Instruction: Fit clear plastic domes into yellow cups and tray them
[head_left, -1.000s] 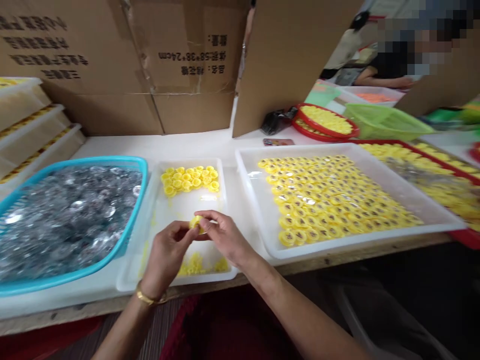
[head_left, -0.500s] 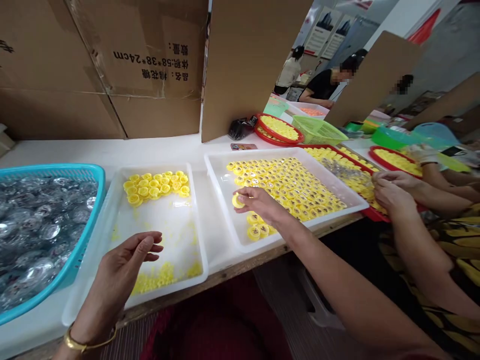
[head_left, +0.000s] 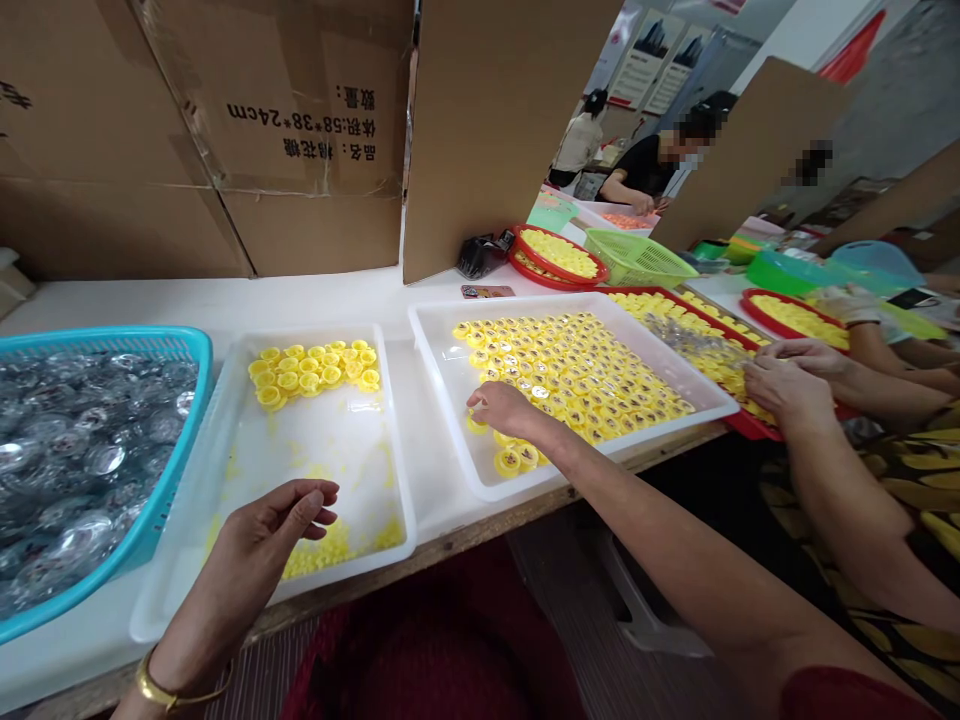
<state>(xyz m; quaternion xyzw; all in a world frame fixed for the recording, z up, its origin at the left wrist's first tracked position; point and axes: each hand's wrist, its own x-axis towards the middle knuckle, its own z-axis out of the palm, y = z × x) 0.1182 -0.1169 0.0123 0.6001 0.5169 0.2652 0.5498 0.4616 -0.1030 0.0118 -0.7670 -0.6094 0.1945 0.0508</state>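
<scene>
My left hand [head_left: 270,530] hovers over the near end of a small white tray [head_left: 396,450], fingers loosely stretched and holding nothing. Just beyond its fingertips lies a heap of small yellow bits [head_left: 334,545]. A cluster of empty yellow caps [head_left: 315,365] lies at that tray's far end. My right hand [head_left: 504,408] reaches into a large white tray [head_left: 442,400] and pinches a yellow cap [head_left: 474,425] down on the tray floor. It sits at the near left of the rows of finished yellow caps [head_left: 577,370].
A blue basket [head_left: 191,390] of clear plastic domes [head_left: 75,450] stands at the left. Cardboard boxes [head_left: 300,150] and a cardboard divider [head_left: 487,130] wall off the back. A co-worker's hands [head_left: 784,385] work at red trays [head_left: 559,262] on the right, near a green basket [head_left: 637,260].
My hands have parted: the right carried the yellow cap into the large tray and lowered it to the floor. The left hand dropped back, empty, over the small tray's near end.
</scene>
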